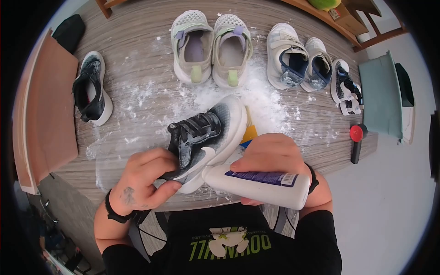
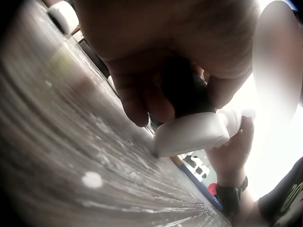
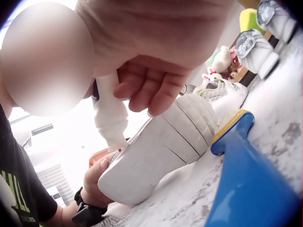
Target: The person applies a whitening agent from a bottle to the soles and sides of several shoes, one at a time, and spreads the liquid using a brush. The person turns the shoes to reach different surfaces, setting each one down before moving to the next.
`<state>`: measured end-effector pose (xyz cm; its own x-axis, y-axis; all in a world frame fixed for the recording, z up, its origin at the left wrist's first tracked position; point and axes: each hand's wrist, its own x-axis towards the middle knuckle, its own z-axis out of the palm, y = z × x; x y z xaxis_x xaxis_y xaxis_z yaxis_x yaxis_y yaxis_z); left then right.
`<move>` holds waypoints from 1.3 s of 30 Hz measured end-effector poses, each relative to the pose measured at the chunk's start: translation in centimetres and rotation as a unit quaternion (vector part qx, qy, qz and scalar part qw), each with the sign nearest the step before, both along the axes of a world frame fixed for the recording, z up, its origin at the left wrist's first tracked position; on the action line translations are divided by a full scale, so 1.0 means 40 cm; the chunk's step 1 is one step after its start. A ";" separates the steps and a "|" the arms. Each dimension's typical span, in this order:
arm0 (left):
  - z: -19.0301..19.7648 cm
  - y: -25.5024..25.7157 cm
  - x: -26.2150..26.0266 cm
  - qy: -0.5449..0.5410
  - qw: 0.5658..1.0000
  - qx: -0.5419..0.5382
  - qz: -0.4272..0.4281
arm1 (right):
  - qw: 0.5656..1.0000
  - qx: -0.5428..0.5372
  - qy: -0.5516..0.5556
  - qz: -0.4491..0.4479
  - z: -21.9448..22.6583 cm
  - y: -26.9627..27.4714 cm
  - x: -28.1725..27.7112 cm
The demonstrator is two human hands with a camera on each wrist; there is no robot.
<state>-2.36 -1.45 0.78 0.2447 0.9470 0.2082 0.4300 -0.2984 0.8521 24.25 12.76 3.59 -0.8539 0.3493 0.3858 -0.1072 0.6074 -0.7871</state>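
Observation:
My left hand (image 1: 146, 178) grips the heel of a black and grey sneaker (image 1: 195, 137) with a white sole, tilted on its side above the table. In the right wrist view its white sole (image 3: 151, 146) faces the camera. My right hand (image 1: 272, 153) holds a white bottle (image 1: 261, 185) with a purple label. The bottle is tipped over, its nozzle (image 3: 116, 142) right at the sole's edge near the heel. Beside the sneaker, partly hidden by it and my right hand, lies a brush (image 1: 249, 135) with a yellow head and blue handle (image 3: 251, 184).
White powder (image 1: 266, 103) is spread over the wood-grain table. A matching sneaker (image 1: 91, 89) lies left. Pale green-lilac shoes (image 1: 192, 48), white-navy shoes (image 1: 286, 57) and small dark shoes (image 1: 343, 82) stand behind. A pink bin (image 1: 48, 110) and grey-green bin (image 1: 380, 96) flank them, near a red-black brush-like item (image 1: 356, 140).

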 end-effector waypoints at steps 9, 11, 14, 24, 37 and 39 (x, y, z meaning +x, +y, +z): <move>-0.014 -0.005 -0.002 -0.023 1.000 0.011 0.001 | 0.992 0.012 0.009 0.128 -0.039 -0.028 -0.031; -0.016 -0.007 -0.004 -0.022 1.000 0.008 0.002 | 0.994 0.006 0.016 0.106 -0.041 -0.033 -0.032; -0.020 -0.008 -0.005 -0.022 1.000 0.011 0.004 | 0.998 0.009 -0.017 0.063 -0.018 -0.024 -0.023; -0.013 -0.008 -0.007 -0.022 1.000 -0.007 0.006 | 0.999 0.009 -0.035 -0.040 0.023 0.004 0.008; 0.007 -0.009 -0.003 0.010 1.000 0.020 -0.020 | 0.999 0.002 0.022 0.029 -0.004 -0.012 0.008; 0.008 -0.017 -0.003 0.014 0.997 0.073 -0.009 | 0.998 0.001 0.046 0.030 0.018 -0.012 0.015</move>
<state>-2.47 -2.13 1.11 0.2689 0.9029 0.3355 0.4473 -0.4255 0.7867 24.86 12.28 4.32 -0.8349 0.2970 0.4634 -0.2152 0.5988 -0.7714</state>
